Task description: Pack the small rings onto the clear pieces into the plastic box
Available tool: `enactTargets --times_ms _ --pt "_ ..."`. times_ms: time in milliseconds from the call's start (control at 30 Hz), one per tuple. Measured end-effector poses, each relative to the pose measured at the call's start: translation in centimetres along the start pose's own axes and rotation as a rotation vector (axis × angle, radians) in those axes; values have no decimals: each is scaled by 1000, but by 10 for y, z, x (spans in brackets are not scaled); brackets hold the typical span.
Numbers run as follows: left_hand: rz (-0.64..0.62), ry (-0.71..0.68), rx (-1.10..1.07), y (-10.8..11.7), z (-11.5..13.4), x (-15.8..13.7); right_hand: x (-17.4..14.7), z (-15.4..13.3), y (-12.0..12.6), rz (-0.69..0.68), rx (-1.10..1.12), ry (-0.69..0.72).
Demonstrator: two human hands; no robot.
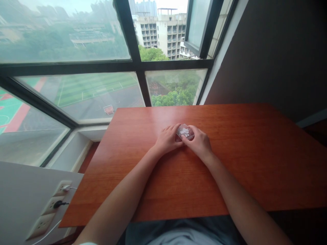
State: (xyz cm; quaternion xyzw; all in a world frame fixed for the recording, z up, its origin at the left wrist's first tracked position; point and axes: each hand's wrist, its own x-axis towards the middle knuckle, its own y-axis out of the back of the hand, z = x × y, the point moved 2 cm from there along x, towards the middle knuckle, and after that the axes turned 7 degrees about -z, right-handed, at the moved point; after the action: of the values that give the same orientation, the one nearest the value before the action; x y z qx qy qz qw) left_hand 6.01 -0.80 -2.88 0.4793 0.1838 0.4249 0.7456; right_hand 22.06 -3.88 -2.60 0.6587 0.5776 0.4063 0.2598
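Note:
A small clear plastic box [185, 132] with white pieces inside is between my two hands, at the middle of the reddish-brown wooden table [143, 190]. My left hand [167, 139] closes round its left side, thumb toward me and fingers on the far side. From the right, my right hand [200, 140] grips the box, its thumb at the near edge and its fingers at the far right corner. Whether the box rests on the tabletop or is slightly lifted, I cannot tell. What the white pieces are is too small to make out.
Beyond the table's far edge stands a dark-framed window [139, 64], its upper right pane [199, 23] swung outward. A dark wall [268, 58] rises on the right. At lower left, wall sockets [49, 205] hold a white plug [66, 188] and a black plug [58, 204].

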Motion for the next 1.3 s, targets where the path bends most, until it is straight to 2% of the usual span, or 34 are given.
enactTargets --times_ms 100,267,400,700,1300 --pt "48 41 -64 -4 3 1 -1 -3 3 18 18 -53" --pt "133 158 -185 -11 6 2 -4 -9 2 28 63 -3" --pt "142 216 -222 -13 6 4 -5 -12 3 28 56 22" --pt "131 75 -415 -3 4 4 -5 -13 3 5 42 88" --pt "59 50 -428 -1 -3 4 -4 -11 10 -18 37 76"
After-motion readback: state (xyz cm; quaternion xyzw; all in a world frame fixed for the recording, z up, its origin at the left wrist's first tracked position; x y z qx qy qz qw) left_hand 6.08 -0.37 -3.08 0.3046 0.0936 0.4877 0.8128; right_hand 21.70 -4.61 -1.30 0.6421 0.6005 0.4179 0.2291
